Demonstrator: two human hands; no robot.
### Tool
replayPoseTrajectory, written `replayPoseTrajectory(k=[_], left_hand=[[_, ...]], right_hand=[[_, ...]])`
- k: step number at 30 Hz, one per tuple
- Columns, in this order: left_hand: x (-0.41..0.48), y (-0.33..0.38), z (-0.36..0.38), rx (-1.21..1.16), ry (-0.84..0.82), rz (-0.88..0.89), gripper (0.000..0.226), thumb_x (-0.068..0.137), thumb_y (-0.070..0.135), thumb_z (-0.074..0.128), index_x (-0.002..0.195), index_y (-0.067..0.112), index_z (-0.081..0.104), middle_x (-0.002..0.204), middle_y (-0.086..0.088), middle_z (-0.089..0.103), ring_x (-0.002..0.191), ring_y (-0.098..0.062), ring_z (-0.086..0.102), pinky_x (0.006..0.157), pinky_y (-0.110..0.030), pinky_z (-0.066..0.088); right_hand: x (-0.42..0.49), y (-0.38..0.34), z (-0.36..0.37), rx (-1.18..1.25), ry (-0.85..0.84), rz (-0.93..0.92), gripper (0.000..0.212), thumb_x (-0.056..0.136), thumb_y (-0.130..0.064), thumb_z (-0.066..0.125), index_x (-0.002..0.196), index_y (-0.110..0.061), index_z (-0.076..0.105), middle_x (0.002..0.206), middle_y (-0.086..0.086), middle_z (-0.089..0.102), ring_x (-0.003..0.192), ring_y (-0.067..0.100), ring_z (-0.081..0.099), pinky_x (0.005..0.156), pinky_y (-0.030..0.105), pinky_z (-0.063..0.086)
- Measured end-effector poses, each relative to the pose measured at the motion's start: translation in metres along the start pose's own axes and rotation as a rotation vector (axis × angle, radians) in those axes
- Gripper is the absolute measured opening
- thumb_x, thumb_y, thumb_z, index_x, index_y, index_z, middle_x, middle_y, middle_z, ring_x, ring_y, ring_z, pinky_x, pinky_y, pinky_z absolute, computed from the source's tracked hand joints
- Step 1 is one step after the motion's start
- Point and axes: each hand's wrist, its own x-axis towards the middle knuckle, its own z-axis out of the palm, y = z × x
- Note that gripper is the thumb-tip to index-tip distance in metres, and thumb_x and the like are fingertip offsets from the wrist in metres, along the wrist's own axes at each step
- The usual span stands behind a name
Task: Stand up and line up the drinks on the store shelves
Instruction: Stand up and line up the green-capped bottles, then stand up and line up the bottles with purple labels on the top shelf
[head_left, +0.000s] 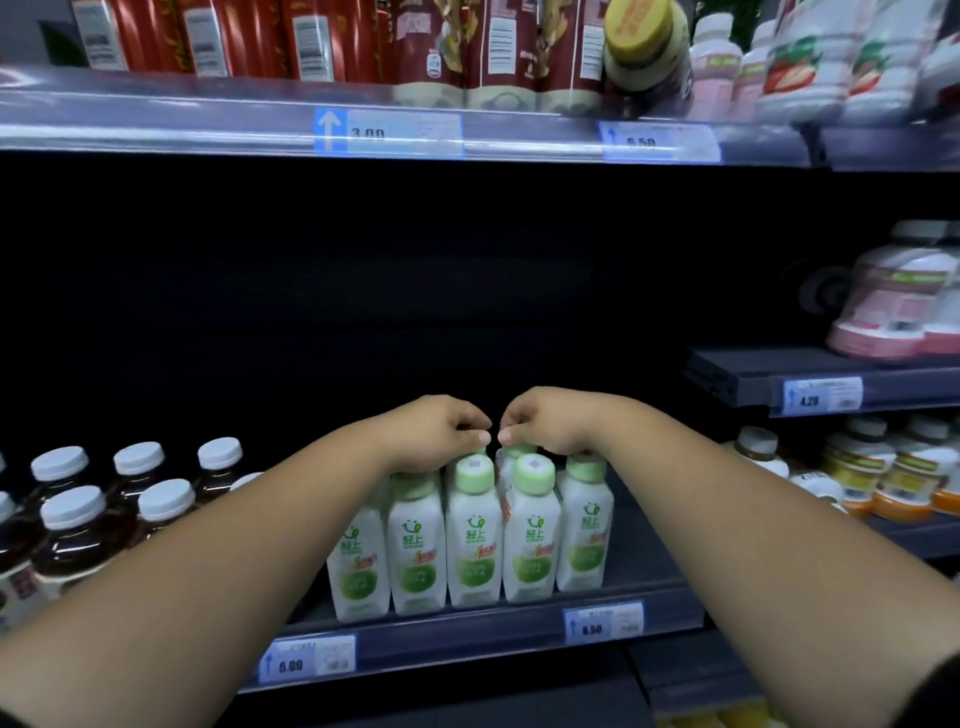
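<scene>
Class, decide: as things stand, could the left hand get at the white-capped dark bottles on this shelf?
Probably yes. The left hand sits over the green-capped bottles; the white-capped dark bottles stand to its left on the same shelf, tops uncovered, nothing between.

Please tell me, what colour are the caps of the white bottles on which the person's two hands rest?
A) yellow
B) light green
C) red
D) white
B: the white bottles under the left hand and the right hand carry light green caps; the white caps belong to the dark bottles further left.
</scene>
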Motion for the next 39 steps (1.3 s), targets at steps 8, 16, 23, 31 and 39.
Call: replayPoseTrajectory(k=[8, 16, 23, 31, 39], left_hand=[[-0.001, 0.030, 0.015, 0.072, -0.014, 0.124, 0.060, 0.080, 0.061, 0.068, 0.134, 0.037, 0.056, 0.134, 0.015, 0.054, 0.120, -0.005, 0.052, 0.102, -0.032, 0.045], [-0.008, 0.056, 0.033, 0.217, 0.080, 0.076, 0.040, 0.086, 0.045, 0.070, 0.124, 0.035, 0.063, 0.134, 0.016, 0.051, 0.126, -0.007, 0.046, 0.106, -0.039, 0.040], [-0.027, 0.074, 0.055, 0.285, 0.184, -0.012, 0.069, 0.089, 0.052, 0.063, 0.149, 0.035, 0.036, 0.160, 0.002, 0.027, 0.145, -0.018, 0.027, 0.117, -0.039, 0.027], [-0.063, 0.088, 0.037, 0.270, 0.302, -0.051, 0.076, 0.087, 0.051, 0.066, 0.152, 0.036, 0.029, 0.160, 0.004, 0.025, 0.146, -0.016, 0.026, 0.116, -0.036, 0.030], [-0.116, 0.085, -0.025, 0.218, 0.447, -0.034, 0.069, 0.090, 0.047, 0.065, 0.149, 0.036, 0.032, 0.151, 0.016, 0.033, 0.135, -0.005, 0.037, 0.101, -0.018, 0.033]], right_hand=[[-0.035, 0.047, -0.005, 0.253, 0.024, -0.038, 0.060, 0.090, -0.051, 0.068, 0.141, -0.024, 0.056, 0.134, -0.006, 0.061, 0.120, 0.010, 0.057, 0.103, 0.031, 0.046], [-0.063, 0.072, 0.009, 0.404, 0.013, -0.109, 0.014, 0.092, -0.032, 0.071, 0.104, -0.026, 0.072, 0.099, -0.008, 0.072, 0.093, 0.009, 0.066, 0.088, 0.033, 0.053], [-0.081, 0.080, 0.015, 0.434, 0.095, -0.157, 0.067, 0.090, -0.043, 0.071, 0.149, -0.030, 0.044, 0.150, -0.004, 0.047, 0.136, 0.013, 0.046, 0.110, 0.031, 0.039], [-0.089, 0.065, 0.006, 0.455, 0.223, -0.277, 0.062, 0.090, -0.035, 0.073, 0.147, -0.031, 0.048, 0.151, -0.006, 0.047, 0.141, 0.010, 0.039, 0.108, 0.025, 0.034], [-0.109, -0.001, -0.018, 0.382, 0.355, -0.338, 0.051, 0.091, -0.039, 0.071, 0.139, -0.040, 0.053, 0.145, -0.014, 0.050, 0.136, 0.004, 0.042, 0.109, 0.029, 0.038]])
